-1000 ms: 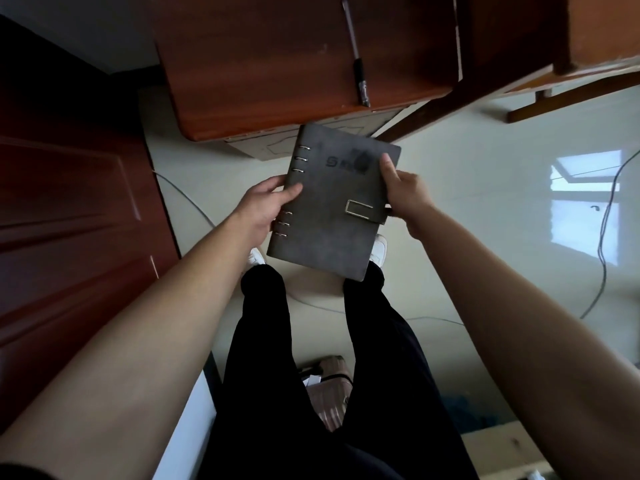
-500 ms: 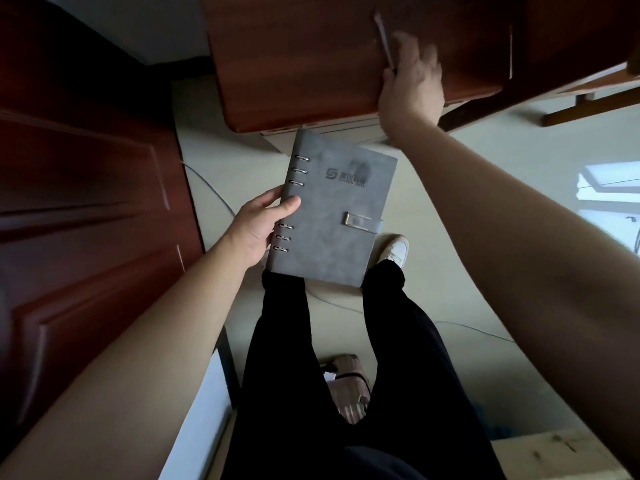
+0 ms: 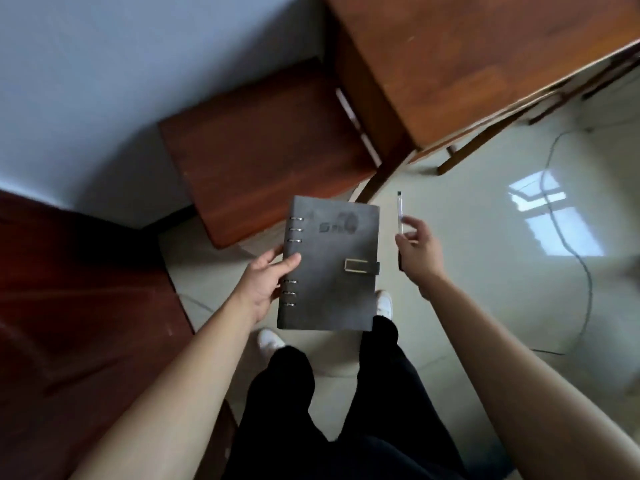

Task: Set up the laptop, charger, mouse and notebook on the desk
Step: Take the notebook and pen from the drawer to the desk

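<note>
Two loads carried, frame centre: left hand grip clamped on notebook spine edge; right hand pinches pen loosely. Risk: pen slips; notebook tilts before reaching table, upper right.

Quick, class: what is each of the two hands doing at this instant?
Left hand: closed on the grey ring-bound notebook, gripping its spine edge.
Right hand: holding a pen upright.

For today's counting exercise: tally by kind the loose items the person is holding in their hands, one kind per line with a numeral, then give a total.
Notebook, grey, closed, in the left hand: 1
Pen, in the right hand: 1
Total: 2
</note>
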